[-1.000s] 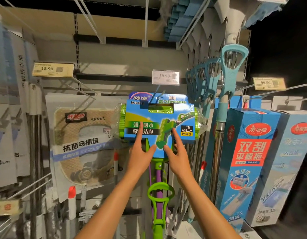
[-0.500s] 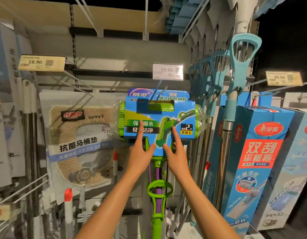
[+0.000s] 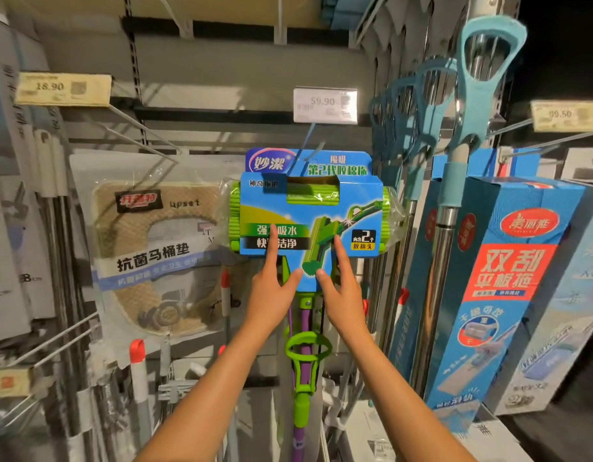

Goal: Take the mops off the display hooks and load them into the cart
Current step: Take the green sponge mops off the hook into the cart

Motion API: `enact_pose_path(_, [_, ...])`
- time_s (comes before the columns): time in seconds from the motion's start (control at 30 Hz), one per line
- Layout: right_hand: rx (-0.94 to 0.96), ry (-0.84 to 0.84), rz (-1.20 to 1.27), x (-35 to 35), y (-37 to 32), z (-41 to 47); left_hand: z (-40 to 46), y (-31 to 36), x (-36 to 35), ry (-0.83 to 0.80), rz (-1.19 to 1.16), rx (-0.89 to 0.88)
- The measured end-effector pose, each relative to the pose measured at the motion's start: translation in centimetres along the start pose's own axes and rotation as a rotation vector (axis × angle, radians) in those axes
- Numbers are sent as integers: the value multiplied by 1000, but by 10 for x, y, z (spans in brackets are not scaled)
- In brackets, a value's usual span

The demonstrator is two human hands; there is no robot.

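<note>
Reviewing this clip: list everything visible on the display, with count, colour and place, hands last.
green sponge mop: one, green and purple handle, centre, hanging head-up
mop header card: one, blue with green print, over the mop's roller head
59.90 price tag: one, white, above the mop
18.90 price tag: one, yellowish, upper left
toilet seat pad pack: one, beige in clear plastic, left of the mop
teal-handled mops: a row, count unclear, right of centre
boxed flat mops: at least two, blue with red panel, far right
third price tag: one, yellowish, upper right, blurred
left hand: fingers spread, on the card's lower edge
right hand: fingers spread, on the card's lower edge
</note>
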State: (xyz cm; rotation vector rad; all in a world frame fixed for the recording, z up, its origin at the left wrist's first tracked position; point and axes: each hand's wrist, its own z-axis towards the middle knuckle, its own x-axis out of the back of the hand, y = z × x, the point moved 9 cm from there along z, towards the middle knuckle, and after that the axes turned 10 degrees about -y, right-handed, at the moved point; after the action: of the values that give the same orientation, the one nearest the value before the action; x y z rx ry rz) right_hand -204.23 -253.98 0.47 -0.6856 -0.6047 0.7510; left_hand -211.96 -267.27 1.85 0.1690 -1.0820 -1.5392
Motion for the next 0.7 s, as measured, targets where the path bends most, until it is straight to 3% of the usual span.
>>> enact_pose_path(0.4, [-35, -23, 10, 0, 11, -5, -5, -8, -9, 8, 43, 50])
enact_pose_path(0.7, [-56, -36, 10, 3, 4, -12, -15, -3, -9, 45, -65, 71])
